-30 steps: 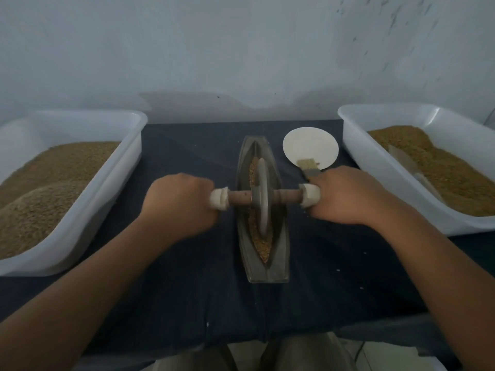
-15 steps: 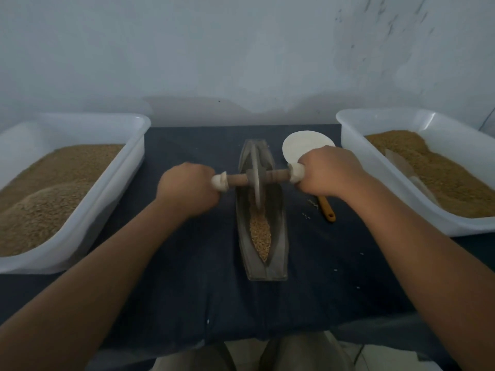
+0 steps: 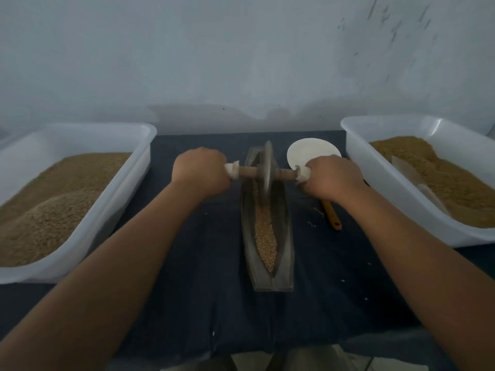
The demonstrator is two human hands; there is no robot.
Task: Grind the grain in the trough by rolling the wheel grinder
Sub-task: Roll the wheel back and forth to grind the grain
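A long grey boat-shaped trough (image 3: pixel 286 253) lies lengthwise on the dark cloth, with brown grain (image 3: pixel 265 236) along its groove. The wheel grinder (image 3: pixel 267 167), a grey disc on a wooden axle, stands upright at the trough's far end. My left hand (image 3: pixel 199 171) grips the axle's left handle. My right hand (image 3: pixel 330 175) grips the right handle. The white handle ends show beside both fists.
Two white plastic tubs of brown grain flank the trough, the left tub (image 3: pixel 117 188) and the right tub (image 3: pixel 375 188). A round white dish (image 3: pixel 308 153) sits behind my right hand. An orange-handled tool (image 3: pixel 332 215) lies right of the trough. A pale wall stands behind.
Both hands pushed the wheel grinder away from me, from the trough's middle to its far end. More grain now shows in the near groove.
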